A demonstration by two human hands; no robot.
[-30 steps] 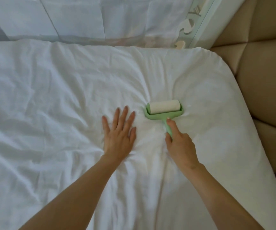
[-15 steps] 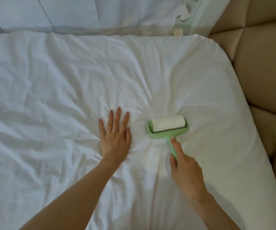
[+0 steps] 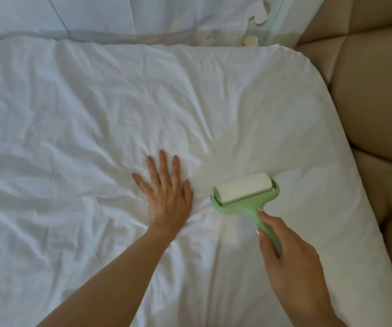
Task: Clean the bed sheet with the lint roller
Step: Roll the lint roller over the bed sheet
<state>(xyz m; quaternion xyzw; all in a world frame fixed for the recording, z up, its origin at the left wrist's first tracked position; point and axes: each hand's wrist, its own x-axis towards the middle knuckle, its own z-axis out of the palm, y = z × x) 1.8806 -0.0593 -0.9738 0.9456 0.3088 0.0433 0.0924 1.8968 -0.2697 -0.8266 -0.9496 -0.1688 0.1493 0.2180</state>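
Since a second ago the lint roller has been drawn back toward the person, away from the far edge of the bed, and it now sits lower and a little more to the right on the bed sheet, its drum tilted so the right end points further away. Her right hand has come back with it; the fingers are curled around the pale green handle, the forefinger laid along its upper side, the thumb on the near side, a firm closed grip. Whether the white drum is pressed on the cloth or just off it I cannot tell from where I stand. Left of the roller, apart from it, the left hand lies palm down on the sheet with the fingers spread flat and holding nothing; creases fan out from around it across the white fabric. It looks to be in much the same spot as before. Along the right side of the mattress runs a beige padded headboard, and beyond the far edge hangs a pale curtain.
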